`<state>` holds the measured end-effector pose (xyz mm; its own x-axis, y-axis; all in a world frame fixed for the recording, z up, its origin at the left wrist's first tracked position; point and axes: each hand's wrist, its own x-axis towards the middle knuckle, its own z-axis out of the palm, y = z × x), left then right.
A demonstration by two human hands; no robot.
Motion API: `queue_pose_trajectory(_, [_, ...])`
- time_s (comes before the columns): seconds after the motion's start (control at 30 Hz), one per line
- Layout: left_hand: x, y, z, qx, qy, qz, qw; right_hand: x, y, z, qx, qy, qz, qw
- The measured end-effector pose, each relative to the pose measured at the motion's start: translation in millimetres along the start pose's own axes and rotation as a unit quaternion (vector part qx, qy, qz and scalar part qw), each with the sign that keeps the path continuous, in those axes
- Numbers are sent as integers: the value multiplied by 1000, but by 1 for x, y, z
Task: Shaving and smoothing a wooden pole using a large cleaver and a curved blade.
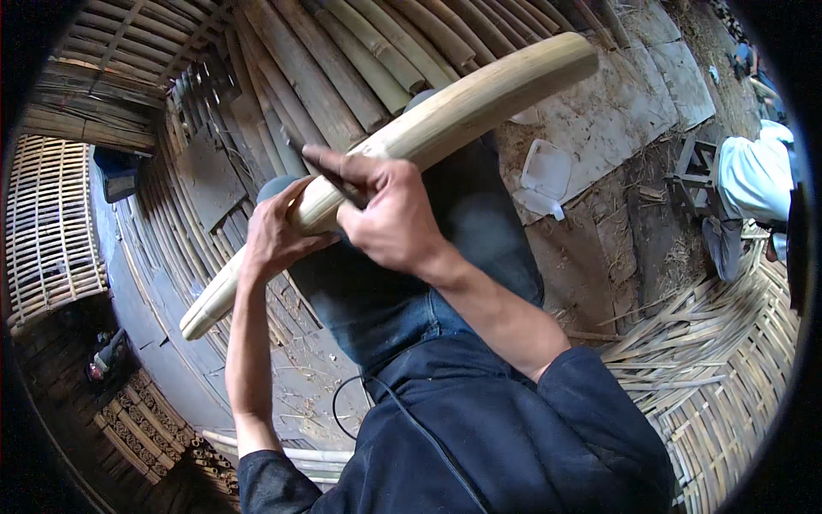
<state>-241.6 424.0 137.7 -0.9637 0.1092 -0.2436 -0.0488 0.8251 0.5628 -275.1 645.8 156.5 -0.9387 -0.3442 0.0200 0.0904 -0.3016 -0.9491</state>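
A thick, pale bamboo pole (479,98) lies slantwise across my knees, from the lower left to the upper right. My left hand (278,230) is wrapped round it left of the middle, with the thumb on the near side. In my right hand (390,210) is a narrow dark knife (349,187), its far end reaching over the top of the pole. The fist stands close against the pole, just right of my left hand. Part of the knife is hidden by my fingers, so whether its edge touches the bamboo I cannot tell.
Several bamboo poles (321,64) lie side by side ahead of me. To the right are a white foam box (545,169), a small wooden stool (692,163) and a person in pale clothing (753,171). Bamboo strips (685,343) pile up at lower right; a slatted bamboo panel (53,227) stands left.
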Motion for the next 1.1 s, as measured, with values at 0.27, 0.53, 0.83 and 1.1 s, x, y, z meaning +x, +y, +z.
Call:
queue_pose_trajectory(0.27, [89,-34,-111,322,250,96,908,7,-4,-43,285,-140,127,940])
queue_pose_trajectory(0.53, [281,21,-152,426,256,256,829,0,103,-55,315,-78,346,880])
queue_pose_trajectory(0.83, [496,42,-81,423,171,384,803,-23,61,-105,2,19,408,913])
queue_pose_trajectory(1.1, [498,-68,22,228,332,154,902,-10,11,-146,277,3,468,839])
